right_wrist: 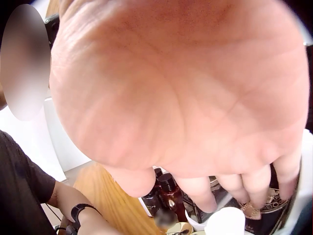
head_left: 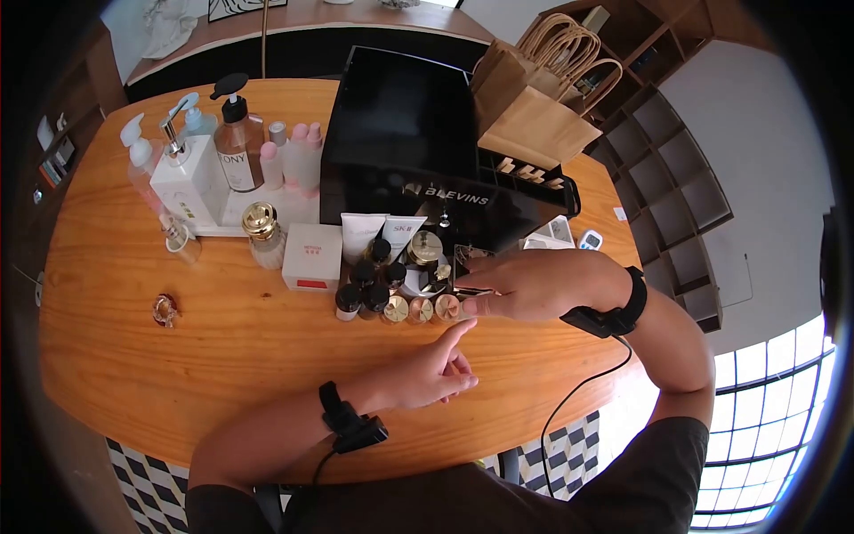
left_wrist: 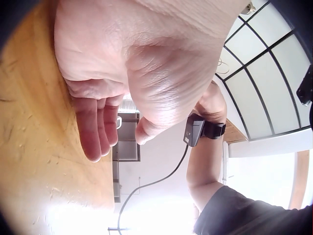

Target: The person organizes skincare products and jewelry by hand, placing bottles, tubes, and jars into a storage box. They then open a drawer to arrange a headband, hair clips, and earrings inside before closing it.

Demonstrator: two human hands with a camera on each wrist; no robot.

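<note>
My right hand (head_left: 538, 285) reaches over the right end of a cluster of cosmetics, its thumb beside a gold-capped bottle (head_left: 447, 307). In the right wrist view its fingers (right_wrist: 257, 183) extend down at a dark item with gold lettering (right_wrist: 274, 208); whether they grip it cannot be told. Small black-capped bottles (head_left: 349, 299), a gold-lidded jar (head_left: 424, 247) and two white tubes (head_left: 363, 233) stand to its left. My left hand (head_left: 431, 369) hovers in front of the cluster, holding nothing, one digit extended and the others loosely bent.
A black BLEVINS case (head_left: 400, 116) stands behind the cluster, with paper bags (head_left: 543, 120) at its right. Pump bottles (head_left: 240, 147) stand on a white tray (head_left: 233, 230) at the left. A white box (head_left: 313, 254) and a hair tie (head_left: 165, 310) are nearer. A cable (head_left: 569, 392) hangs from my right wrist.
</note>
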